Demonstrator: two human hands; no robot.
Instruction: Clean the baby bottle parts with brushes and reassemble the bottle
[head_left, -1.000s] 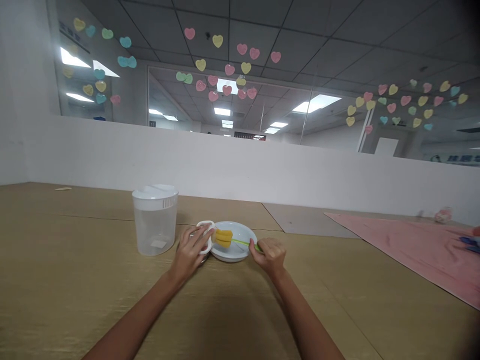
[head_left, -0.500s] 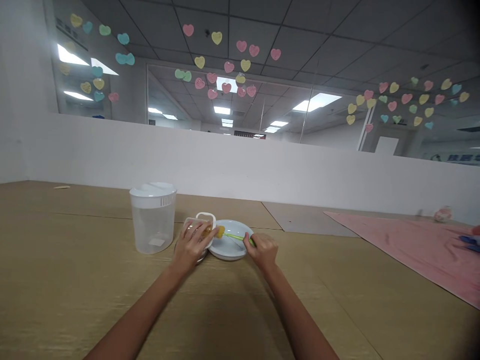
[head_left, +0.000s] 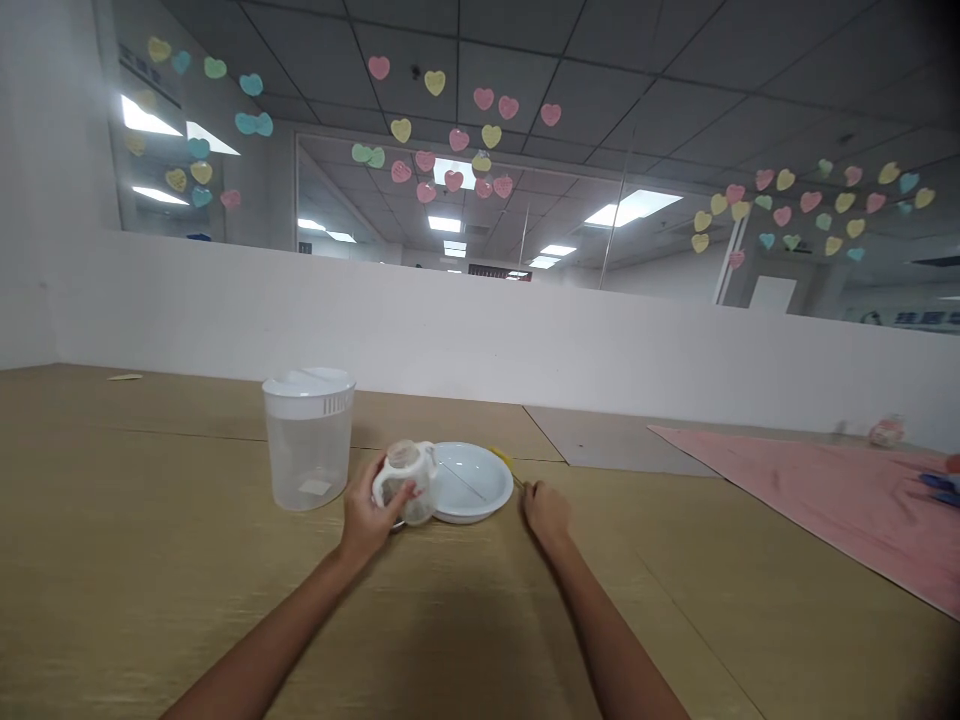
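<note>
My left hand (head_left: 369, 512) is wrapped round a clear jar with a white handled collar (head_left: 421, 480), its round mouth tilted upward. Just right of the jar sits a shallow white bowl (head_left: 472, 482) with a thin line-like item inside. My right hand (head_left: 549, 512) is closed on a thin yellow-green brush (head_left: 504, 461) at the bowl's right rim; its far end is partly hidden behind the rim. Part of a dark round object shows beneath the jar, mostly hidden.
A tall translucent bucket with a white lid (head_left: 309, 440) stands left of my left hand. On the right lies a pink cloth (head_left: 817, 490), with a small pink-and-white item (head_left: 887, 432) behind it and a blue object (head_left: 941, 487) at the edge. A white wall runs behind.
The brush has come away from the jar and moved right, past the bowl, with my right hand. My left hand has turned the jar so that its mouth points up.
</note>
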